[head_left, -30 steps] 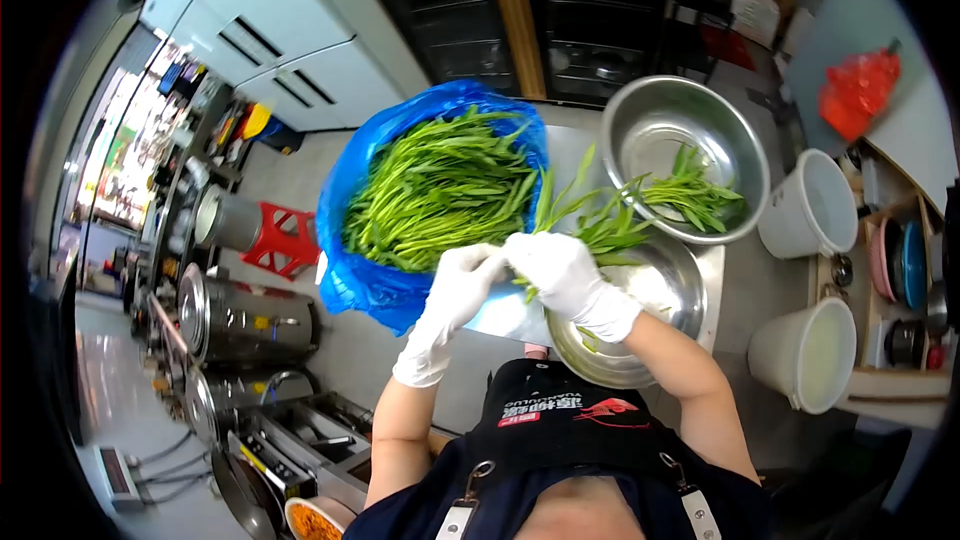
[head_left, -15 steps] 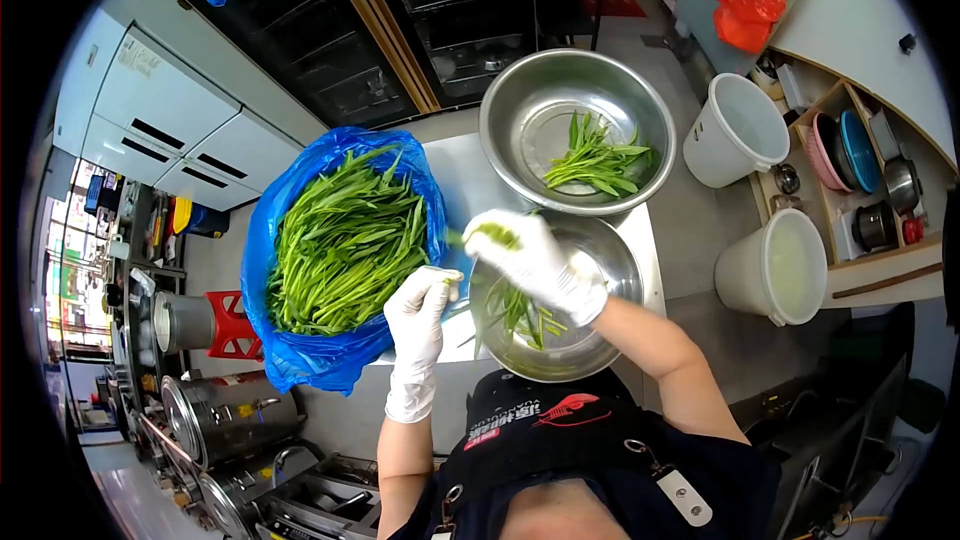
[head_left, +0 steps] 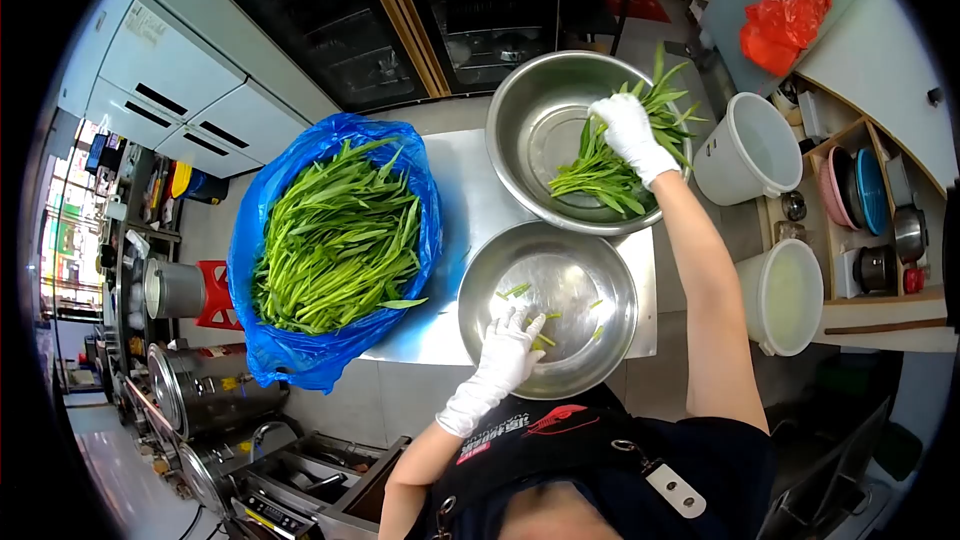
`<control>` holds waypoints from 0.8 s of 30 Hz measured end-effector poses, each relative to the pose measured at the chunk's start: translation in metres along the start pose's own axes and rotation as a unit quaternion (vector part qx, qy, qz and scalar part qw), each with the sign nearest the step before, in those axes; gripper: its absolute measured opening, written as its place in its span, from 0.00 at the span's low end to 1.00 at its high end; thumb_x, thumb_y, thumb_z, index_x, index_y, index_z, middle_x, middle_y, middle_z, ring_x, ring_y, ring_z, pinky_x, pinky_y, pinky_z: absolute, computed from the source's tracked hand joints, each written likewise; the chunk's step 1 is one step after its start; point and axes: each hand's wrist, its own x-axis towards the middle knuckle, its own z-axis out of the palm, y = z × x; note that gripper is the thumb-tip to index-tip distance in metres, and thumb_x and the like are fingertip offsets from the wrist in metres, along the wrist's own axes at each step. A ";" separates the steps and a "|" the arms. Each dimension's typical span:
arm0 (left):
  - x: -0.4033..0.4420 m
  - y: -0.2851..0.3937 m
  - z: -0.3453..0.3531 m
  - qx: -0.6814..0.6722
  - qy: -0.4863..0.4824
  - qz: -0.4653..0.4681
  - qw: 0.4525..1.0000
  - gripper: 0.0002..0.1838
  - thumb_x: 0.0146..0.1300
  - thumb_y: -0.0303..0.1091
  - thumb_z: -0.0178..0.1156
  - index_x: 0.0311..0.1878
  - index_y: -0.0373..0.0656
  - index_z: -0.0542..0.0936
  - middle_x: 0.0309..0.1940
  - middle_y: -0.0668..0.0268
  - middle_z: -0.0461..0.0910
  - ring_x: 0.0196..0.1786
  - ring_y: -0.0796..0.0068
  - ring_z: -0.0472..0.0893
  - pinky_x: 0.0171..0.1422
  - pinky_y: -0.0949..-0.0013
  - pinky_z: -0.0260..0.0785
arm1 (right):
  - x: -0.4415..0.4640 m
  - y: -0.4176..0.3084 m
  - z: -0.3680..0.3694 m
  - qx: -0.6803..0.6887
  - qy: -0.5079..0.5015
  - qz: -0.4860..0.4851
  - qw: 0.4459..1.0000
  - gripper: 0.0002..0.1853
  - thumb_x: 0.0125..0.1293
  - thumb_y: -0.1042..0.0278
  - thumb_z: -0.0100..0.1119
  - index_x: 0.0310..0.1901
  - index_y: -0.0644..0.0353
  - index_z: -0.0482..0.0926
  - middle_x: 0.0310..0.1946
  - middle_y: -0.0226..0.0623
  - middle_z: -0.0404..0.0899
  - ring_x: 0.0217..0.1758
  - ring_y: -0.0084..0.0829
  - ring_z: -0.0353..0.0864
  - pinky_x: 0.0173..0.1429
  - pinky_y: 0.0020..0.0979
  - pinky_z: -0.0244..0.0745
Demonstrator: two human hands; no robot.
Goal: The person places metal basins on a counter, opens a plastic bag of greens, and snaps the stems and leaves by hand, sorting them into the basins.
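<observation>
Abundantly, leafy greens (head_left: 335,240) fill the blue bag (head_left: 305,364).

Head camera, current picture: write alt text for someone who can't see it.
A person's white-gloved right hand is at leafy greens in a large metal bowl, while the gloved left hand, fingers spread, is over a smaller metal bowl holding a few green scraps. A blue bag heaped with more greens is at the left of the picture.
</observation>
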 end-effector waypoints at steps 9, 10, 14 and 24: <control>-0.036 -0.010 -0.051 -0.078 0.142 -0.118 0.980 0.25 0.54 0.26 0.67 0.59 0.42 0.78 0.57 0.53 0.77 0.61 0.52 0.75 0.67 0.56 0.66 | -0.026 -0.043 0.112 0.079 -0.211 0.005 0.974 0.18 0.55 0.54 0.68 0.43 0.56 0.81 0.40 0.42 0.82 0.47 0.45 0.79 0.53 0.45 0.73; -0.042 -0.016 -0.053 -0.083 0.178 -0.118 0.973 0.25 0.54 0.24 0.66 0.58 0.41 0.78 0.55 0.54 0.78 0.59 0.53 0.76 0.65 0.58 0.68 | -0.025 -0.045 0.115 0.090 -0.222 0.001 0.971 0.23 0.55 0.49 0.69 0.45 0.57 0.81 0.42 0.45 0.82 0.48 0.46 0.79 0.55 0.45 0.73; -0.061 -0.015 -0.079 -0.076 0.262 -0.186 0.944 0.25 0.55 0.23 0.65 0.59 0.42 0.79 0.53 0.52 0.79 0.57 0.52 0.77 0.62 0.57 0.70 | -0.013 -0.039 0.099 0.144 -0.266 -0.003 0.953 0.46 0.44 0.35 0.71 0.60 0.61 0.75 0.55 0.52 0.77 0.61 0.50 0.74 0.67 0.46 0.66; -0.106 -0.090 -0.152 0.195 0.469 -0.197 0.839 0.11 0.51 0.20 0.68 0.38 0.41 0.81 0.32 0.61 0.80 0.37 0.60 0.80 0.43 0.63 0.71 | 0.009 -0.130 0.023 0.196 -0.039 -0.052 0.978 0.23 0.58 0.63 0.67 0.55 0.60 0.77 0.54 0.43 0.77 0.60 0.45 0.73 0.64 0.41 0.69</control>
